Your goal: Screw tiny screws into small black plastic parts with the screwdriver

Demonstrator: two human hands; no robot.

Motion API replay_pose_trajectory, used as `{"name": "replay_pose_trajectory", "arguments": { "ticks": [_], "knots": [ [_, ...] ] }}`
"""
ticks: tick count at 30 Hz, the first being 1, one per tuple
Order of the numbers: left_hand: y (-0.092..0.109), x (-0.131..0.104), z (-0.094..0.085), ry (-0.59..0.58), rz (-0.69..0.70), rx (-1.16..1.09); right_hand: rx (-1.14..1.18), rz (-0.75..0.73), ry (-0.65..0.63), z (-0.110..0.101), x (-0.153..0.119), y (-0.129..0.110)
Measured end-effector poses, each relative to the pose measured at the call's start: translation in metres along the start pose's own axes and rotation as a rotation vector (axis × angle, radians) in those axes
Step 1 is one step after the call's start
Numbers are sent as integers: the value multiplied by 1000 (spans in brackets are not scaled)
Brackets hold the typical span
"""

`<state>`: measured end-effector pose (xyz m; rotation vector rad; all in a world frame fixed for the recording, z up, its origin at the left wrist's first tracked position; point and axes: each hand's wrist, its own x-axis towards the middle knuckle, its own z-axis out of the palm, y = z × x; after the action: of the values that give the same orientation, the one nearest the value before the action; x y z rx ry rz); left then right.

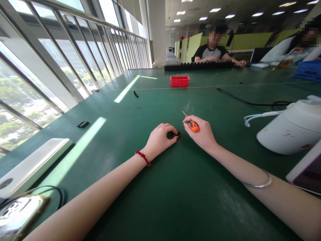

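My left hand (pixel 163 136), with a red cord at its wrist, pinches a small black part (pixel 177 134) at the middle of the green table (pixel 160 201). Just to the right, my right hand (pixel 200 132) holds an orange screwdriver (pixel 193 126) between thumb and fingers. Its thin shaft points up and to the left, away from the black part. The exact shape of the part is too small to tell, and my left fingers hide some of it.
Beyond the hands sits a red bin (pixel 180 81). Small black pieces (pixel 82 124) lie at the left. A white container (pixel 291 127) stands right, a phone (pixel 21 214) and white case (pixel 35 165) lie left. A person (pixel 212 50) sits across, behind a long black object (pixel 199 66).
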<state>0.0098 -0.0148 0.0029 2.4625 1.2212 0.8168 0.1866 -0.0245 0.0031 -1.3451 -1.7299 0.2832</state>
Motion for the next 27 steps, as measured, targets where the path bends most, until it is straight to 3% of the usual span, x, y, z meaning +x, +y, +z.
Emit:
{"name": "replay_pose_trajectory", "arguments": {
  "ticks": [3,6,11,14,17,20,27],
  "knots": [
    [-2,3,-5,18,-36,20,13,-5,-11,0,0,-1],
    [-16,9,-24,130,-115,53,30,-5,-25,0,0,-1],
    [-62,12,-88,403,-448,140,37,-14,-53,1,0,0],
    [-87,0,-123,469,-640,202,44,-29,-77,2,0,1],
    [-104,-15,-141,446,-767,283,44,-35,-89,3,0,2],
    [-115,-24,-148,388,-866,359,39,-39,-95,2,0,2],
    [-119,-28,-157,232,-1024,409,29,-44,-116,0,0,2]
  ]
}}
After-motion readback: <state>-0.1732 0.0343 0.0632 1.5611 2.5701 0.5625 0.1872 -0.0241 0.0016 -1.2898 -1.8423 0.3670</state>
